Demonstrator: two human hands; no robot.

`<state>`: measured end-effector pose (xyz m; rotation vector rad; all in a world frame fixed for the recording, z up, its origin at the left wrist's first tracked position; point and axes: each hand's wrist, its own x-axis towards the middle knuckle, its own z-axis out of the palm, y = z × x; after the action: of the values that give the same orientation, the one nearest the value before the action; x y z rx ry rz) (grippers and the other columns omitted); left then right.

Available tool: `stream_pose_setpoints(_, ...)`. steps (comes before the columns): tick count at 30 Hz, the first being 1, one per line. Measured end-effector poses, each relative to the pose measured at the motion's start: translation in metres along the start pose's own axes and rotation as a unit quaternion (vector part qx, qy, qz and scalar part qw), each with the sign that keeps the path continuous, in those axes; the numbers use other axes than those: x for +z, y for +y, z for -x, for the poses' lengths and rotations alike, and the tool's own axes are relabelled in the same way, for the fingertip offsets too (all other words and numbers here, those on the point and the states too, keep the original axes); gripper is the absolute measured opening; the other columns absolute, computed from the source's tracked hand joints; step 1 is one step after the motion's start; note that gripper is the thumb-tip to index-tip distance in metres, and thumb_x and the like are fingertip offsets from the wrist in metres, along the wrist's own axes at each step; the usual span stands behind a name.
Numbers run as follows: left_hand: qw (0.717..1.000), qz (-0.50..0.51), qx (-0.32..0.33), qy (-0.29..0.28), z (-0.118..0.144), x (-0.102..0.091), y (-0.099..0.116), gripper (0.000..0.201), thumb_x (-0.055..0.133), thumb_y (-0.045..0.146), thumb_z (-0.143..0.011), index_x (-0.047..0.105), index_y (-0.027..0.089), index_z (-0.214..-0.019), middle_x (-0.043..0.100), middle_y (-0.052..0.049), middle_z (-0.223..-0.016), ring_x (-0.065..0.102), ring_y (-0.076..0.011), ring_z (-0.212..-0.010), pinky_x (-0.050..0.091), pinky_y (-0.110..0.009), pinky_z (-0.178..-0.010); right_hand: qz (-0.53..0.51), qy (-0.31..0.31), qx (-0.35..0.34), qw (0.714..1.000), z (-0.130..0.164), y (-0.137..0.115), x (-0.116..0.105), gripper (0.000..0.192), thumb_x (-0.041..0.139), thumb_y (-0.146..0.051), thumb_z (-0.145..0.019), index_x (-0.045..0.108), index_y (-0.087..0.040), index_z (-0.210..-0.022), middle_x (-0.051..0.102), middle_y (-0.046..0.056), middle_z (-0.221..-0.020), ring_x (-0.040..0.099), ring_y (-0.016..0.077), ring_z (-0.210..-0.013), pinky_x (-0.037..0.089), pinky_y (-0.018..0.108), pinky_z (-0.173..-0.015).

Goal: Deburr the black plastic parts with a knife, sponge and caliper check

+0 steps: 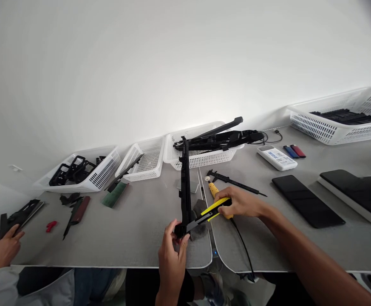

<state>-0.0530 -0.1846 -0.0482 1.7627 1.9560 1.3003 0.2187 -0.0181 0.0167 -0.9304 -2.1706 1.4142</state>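
Note:
My left hand (172, 250) grips the lower end of a long black plastic strip (185, 182), which stands up and away from me over the table. My right hand (234, 202) is closed around a yellow and black utility knife (215, 209). The knife's blade points left and reaches the strip's lower end, close to my left fingertips. Just behind the right hand lies a yellow rotary tool (213, 189) with a round white tip and a black cord. Black calipers (236, 182) rest beyond it.
White baskets (201, 159) with black parts line the wall. On the right lie a black phone (306, 202), a white box-shaped device (277, 157) and two lighters (294, 151). At left, a co-worker's hands (5, 248) hold a black part. A seam divides the tables.

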Motion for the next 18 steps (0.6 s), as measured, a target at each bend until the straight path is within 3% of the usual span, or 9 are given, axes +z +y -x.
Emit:
stream_pose_setpoints(4, 1.000, 0.004, 0.005, 0.009, 0.000, 0.001, 0.001, 0.042, 0.064, 0.046, -0.103, 0.064, 0.022, -0.137, 0.079, -0.012, -0.121, 0.077, -0.0205, -0.087, 0.062, -0.031, -0.076, -0.019, 0.049, -0.007, 0.999, 0.001, -0.003, 0.000, 0.014, 0.064, -0.030, -0.078, 0.070, -0.018, -0.081, 0.059, -0.001, -0.073, 0.050, 0.0151, -0.069, 0.038, 0.027, -0.063)
stream_pose_setpoints(9, 1.000, 0.002, 0.002, 0.004, 0.001, 0.003, -0.001, 0.047, 0.068, 0.049, -0.101, 0.063, 0.022, -0.139, 0.080, -0.012, -0.121, 0.075, -0.0192, -0.081, 0.063, -0.030, -0.073, -0.004, -0.003, -0.010, 1.000, -0.001, -0.006, 0.006, 0.016, 0.065, -0.029, -0.079, 0.074, -0.018, -0.085, 0.062, 0.000, -0.073, 0.052, 0.0148, -0.067, 0.038, 0.027, -0.062)
stream_pose_setpoints(14, 1.000, 0.004, -0.006, -0.007, 0.001, 0.003, -0.001, 0.052, 0.067, 0.052, -0.101, 0.061, 0.021, -0.141, 0.079, -0.012, -0.122, 0.074, -0.0186, -0.081, 0.063, -0.031, -0.074, 0.027, 0.039, -0.013, 0.999, -0.002, -0.006, 0.011, 0.018, 0.067, -0.030, -0.081, 0.076, -0.018, -0.089, 0.063, -0.001, -0.072, 0.050, 0.0135, -0.065, 0.037, 0.026, -0.059)
stream_pose_setpoints(18, 1.000, -0.007, -0.014, -0.013, 0.001, 0.002, -0.001, 0.055, 0.067, 0.055, -0.100, 0.062, 0.019, -0.141, 0.079, -0.014, -0.121, 0.073, -0.0189, -0.078, 0.063, -0.032, -0.074, 0.017, -0.002, -0.041, 0.999, -0.001, -0.008, 0.012, 0.016, 0.067, -0.026, -0.079, 0.077, -0.017, -0.088, 0.067, 0.000, -0.077, 0.055, 0.0145, -0.069, 0.040, 0.026, -0.063)
